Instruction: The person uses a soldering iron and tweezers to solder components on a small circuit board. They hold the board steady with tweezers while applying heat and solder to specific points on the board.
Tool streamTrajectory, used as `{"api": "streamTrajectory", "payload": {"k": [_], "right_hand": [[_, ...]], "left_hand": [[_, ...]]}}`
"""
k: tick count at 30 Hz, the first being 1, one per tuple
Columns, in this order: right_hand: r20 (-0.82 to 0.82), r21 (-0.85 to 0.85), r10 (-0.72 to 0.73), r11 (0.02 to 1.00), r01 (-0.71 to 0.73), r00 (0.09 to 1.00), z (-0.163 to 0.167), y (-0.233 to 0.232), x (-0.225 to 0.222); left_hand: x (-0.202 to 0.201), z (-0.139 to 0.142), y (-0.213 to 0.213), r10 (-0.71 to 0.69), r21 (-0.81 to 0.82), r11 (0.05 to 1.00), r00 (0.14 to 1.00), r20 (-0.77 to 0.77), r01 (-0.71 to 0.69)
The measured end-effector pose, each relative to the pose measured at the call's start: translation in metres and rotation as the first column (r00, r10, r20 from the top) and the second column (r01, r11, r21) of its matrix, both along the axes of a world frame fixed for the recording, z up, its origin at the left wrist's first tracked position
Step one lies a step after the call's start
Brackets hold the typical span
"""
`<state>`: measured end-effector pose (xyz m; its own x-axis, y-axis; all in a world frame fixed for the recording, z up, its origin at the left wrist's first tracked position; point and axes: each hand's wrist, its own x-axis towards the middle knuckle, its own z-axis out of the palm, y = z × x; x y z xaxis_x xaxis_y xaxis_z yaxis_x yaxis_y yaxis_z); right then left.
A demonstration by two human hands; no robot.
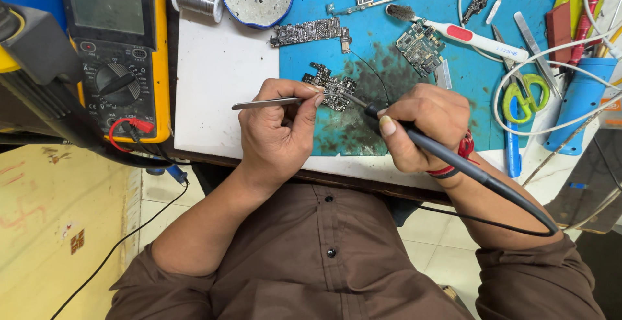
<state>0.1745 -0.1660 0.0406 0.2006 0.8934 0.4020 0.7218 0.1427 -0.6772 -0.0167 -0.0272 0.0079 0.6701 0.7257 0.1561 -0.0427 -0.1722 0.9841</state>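
While the left hand (277, 129) pinches tweezers (269, 103) and the right hand (424, 125) grips a soldering iron (453, 158), both tips meet the circuit board (332, 89) on the blue mat (466, 80), at twelve o'clock from the hands.

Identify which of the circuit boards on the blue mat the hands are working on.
The dark circuit board nearest the desk's front edge, where the tweezers and soldering iron tips meet; the other boards lie farther back, untouched.

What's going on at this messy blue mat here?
A person is working on a small dark circuit board lying on a stained blue work mat. The left hand holds thin metal tweezers to the board, while the right hand holds a black corded soldering iron with its tip at the same board.
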Motion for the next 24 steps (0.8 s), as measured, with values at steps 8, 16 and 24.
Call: {"api": "streamTrajectory", "payload": {"k": [8,16,24], "right_hand": [[-0.006,0.0,-0.001,1.0,0.001,1.0,-0.0001,-0.0002,-0.0003],[-0.011,-0.001,-0.013,1.0,0.013,1.0,0.0008,0.0002,-0.0006],[-0.008,-0.001,0.003,1.0,-0.003,1.0,0.0009,0.0008,-0.0005]], "left_hand": [[-0.0004,-0.0002,-0.0002,-0.005,-0.002,1.0,1.0,0.001,0.005],[0.0,-0.0016,0.0,-0.007,-0.002,1.0,1.0,0.004,0.007],[-0.0001,-0.0018,0.0002,-0.007,0.009,1.0,1.0,0.006,0.007]]}}
